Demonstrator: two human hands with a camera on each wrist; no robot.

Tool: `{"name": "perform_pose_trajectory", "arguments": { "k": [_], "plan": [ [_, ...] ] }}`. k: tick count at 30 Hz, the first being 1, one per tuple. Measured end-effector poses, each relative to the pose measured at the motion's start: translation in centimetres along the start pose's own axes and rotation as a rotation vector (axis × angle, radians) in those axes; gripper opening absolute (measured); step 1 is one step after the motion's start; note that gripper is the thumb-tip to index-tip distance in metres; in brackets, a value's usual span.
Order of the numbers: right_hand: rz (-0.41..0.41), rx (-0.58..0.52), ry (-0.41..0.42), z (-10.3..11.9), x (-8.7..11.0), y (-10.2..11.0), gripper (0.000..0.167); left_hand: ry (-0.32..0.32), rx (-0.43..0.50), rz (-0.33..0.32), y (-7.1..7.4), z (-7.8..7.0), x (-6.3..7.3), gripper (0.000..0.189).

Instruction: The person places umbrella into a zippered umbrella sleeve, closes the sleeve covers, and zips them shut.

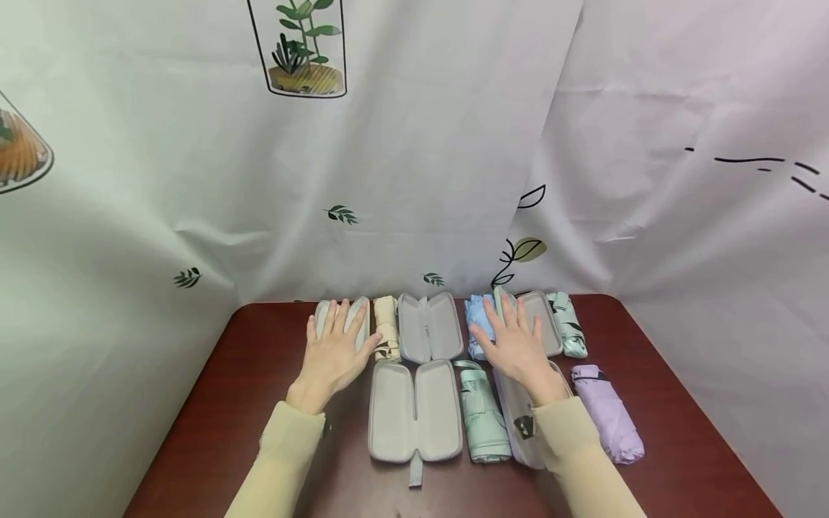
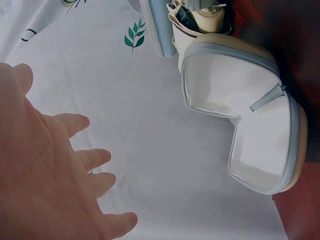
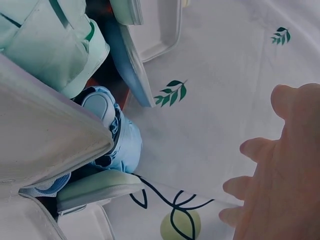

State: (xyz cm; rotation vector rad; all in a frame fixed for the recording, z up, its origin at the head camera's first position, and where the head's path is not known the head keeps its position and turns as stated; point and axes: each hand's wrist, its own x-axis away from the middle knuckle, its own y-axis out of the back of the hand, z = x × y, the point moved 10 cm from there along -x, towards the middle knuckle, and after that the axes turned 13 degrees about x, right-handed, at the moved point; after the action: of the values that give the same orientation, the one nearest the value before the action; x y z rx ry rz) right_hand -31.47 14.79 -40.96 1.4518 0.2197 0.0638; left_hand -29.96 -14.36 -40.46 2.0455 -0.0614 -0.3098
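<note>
My left hand (image 1: 333, 360) is held above the table with its fingers spread and nothing in it. Behind its fingers lies an opened zip case (image 1: 322, 312), white-lined with a beige shell in the left wrist view, beside a rolled cream umbrella (image 1: 386, 320). The right hand (image 1: 518, 349), also spread and holding nothing, hovers over another opened case (image 1: 544, 316) and close to a rolled blue umbrella (image 1: 476, 313). Below its wrist lies a purple-edged open case (image 1: 523, 410), partly hidden by the arm. In both wrist views the palms are apart from the things.
Two open grey-lined cases (image 1: 430, 327) (image 1: 391, 417) lie in the middle. A rolled green umbrella (image 1: 484, 417) is right of the front one. Farther right are a pale green patterned umbrella (image 1: 567, 324) and a purple umbrella (image 1: 609, 414). White printed cloth (image 1: 414, 144) hangs behind the dark red table (image 1: 239, 403).
</note>
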Motion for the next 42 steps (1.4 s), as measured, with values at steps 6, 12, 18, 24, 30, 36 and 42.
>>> {"name": "perform_pose_trajectory", "arguments": {
  "k": [6, 12, 18, 24, 30, 36, 42],
  "plan": [
    [0.007, -0.003, 0.002, 0.1, 0.0, -0.4, 0.073, 0.0, -0.01, 0.005, -0.5, 0.2, -0.2, 0.078],
    [0.025, -0.017, 0.006, 0.8, -0.2, -0.9, 0.074, 0.014, -0.005, 0.016, -0.7, 0.5, -0.2, 0.075],
    [0.06, -0.033, 0.013, 1.6, -0.4, -1.7, 0.073, 0.024, 0.009, 0.012, -1.0, 1.3, -0.3, 0.072],
    [0.059, -0.057, 0.038, 2.9, -0.9, -1.9, 0.07, 0.038, 0.014, 0.004, -1.2, 2.4, -0.5, 0.07],
    [0.067, -0.059, 0.065, 4.6, -1.7, -2.4, 0.066, 0.06, 0.024, 0.003, -1.4, 3.7, -0.8, 0.068],
    [0.097, -0.087, 0.111, 6.9, -2.1, -2.8, 0.064, 0.085, 0.037, 0.011, -1.9, 4.9, -0.7, 0.067],
    [0.129, -0.123, 0.14, 8.7, -2.6, -3.3, 0.065, 0.112, 0.053, 0.027, -2.2, 5.9, -0.8, 0.068]
  ]
}}
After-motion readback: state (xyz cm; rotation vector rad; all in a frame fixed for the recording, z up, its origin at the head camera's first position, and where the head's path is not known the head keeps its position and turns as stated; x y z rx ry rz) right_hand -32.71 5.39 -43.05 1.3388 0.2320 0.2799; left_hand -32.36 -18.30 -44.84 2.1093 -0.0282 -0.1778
